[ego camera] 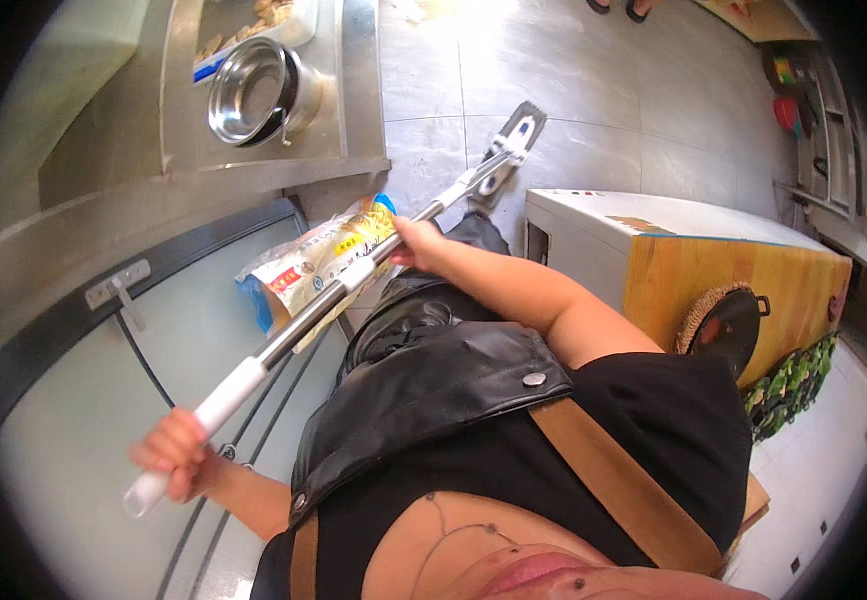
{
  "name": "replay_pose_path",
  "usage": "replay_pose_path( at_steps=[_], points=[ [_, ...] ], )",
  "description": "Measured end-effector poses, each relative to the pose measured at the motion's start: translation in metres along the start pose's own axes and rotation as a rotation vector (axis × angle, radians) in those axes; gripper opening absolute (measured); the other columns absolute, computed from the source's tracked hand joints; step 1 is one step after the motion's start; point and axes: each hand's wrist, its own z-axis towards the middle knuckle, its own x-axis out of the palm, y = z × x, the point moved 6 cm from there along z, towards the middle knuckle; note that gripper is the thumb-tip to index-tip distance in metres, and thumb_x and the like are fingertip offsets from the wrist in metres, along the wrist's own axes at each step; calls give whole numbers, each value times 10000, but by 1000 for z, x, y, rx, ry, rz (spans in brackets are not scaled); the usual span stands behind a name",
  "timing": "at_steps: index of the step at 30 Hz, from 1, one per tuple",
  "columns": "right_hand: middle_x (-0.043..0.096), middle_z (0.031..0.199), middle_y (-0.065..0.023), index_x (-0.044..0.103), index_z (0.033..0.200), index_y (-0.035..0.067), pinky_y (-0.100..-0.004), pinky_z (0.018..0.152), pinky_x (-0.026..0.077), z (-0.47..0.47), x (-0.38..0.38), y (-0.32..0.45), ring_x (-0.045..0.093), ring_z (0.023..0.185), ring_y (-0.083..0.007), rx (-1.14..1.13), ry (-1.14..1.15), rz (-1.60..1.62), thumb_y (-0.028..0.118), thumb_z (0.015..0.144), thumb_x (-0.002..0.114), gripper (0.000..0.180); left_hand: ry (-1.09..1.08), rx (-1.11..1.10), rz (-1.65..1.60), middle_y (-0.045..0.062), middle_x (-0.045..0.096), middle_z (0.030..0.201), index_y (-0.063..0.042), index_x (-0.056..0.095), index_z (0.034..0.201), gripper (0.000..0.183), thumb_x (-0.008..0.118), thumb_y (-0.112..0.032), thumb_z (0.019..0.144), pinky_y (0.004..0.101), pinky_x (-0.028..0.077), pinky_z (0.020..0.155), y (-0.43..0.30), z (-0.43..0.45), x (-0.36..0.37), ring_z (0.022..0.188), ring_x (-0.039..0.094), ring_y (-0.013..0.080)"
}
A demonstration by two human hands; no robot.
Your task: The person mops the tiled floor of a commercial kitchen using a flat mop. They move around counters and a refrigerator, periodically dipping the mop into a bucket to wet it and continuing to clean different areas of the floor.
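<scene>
My left hand [174, 454] is closed around the white grip near the upper end of a flat mop's pole [313, 311]. Farther down, my right hand [420, 244] grasps the same pole where it is bare metal. The pole slants away from me to the mop head [508, 154], a dark pad with a white and blue mount, which rests on the grey tiled floor [576, 75]. Behind the pole, close to my right hand, is a printed plastic bag [328, 255] with blue ends. What supports the bag cannot be made out.
At the left runs a steel counter [362, 90] with a metal pot [249, 90] and a plastic tub [298, 22]. A power strip [116, 285] sits below it. To the right stands a white cabinet [576, 232] with a wooden top bearing a black pan [726, 330]. Someone's feet [637, 9] show ahead.
</scene>
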Motion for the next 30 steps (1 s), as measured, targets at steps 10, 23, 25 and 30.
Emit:
replay_pose_path(
  at_steps=[10, 23, 25, 30],
  points=[
    [502, 653, -58, 453, 732, 67, -338, 620, 477, 13, 49, 81, 512, 603, -188, -237, 302, 701, 135, 735, 520, 95, 1338, 70, -114, 71, 528, 661, -36, 536, 739, 34, 532, -26, 706, 287, 425, 549, -25, 73, 115, 579, 505, 196],
    [508, 662, -39, 473, 785, 35, -268, 531, 458, 87, -10, 293, 513, 566, -153, -567, 478, 815, 188, 789, 509, 157, 818, 119, 135, 3, 523, 666, -117, 541, 702, 181, 680, -224, 656, 384, 407, 782, 94, 138, 197, 627, 513, 183],
    [516, 689, -49, 456, 778, 90, -333, 608, 468, 64, 12, 295, 528, 617, -181, -538, 498, 670, 237, 862, 419, 174, 391, 257, 2, -66, 516, 694, -188, 517, 820, 325, 748, -301, 622, 368, 389, 832, 68, 157, 178, 668, 504, 100],
    [530, 701, -76, 426, 858, 66, -365, 591, 511, 21, 49, 275, 565, 651, -208, -177, 425, 414, 233, 812, 443, 174, -175, 508, 147, -66, 332, 626, -152, 403, 773, 293, 618, -351, 755, 233, 306, 610, 23, 183, 173, 579, 343, 59]
  ],
)
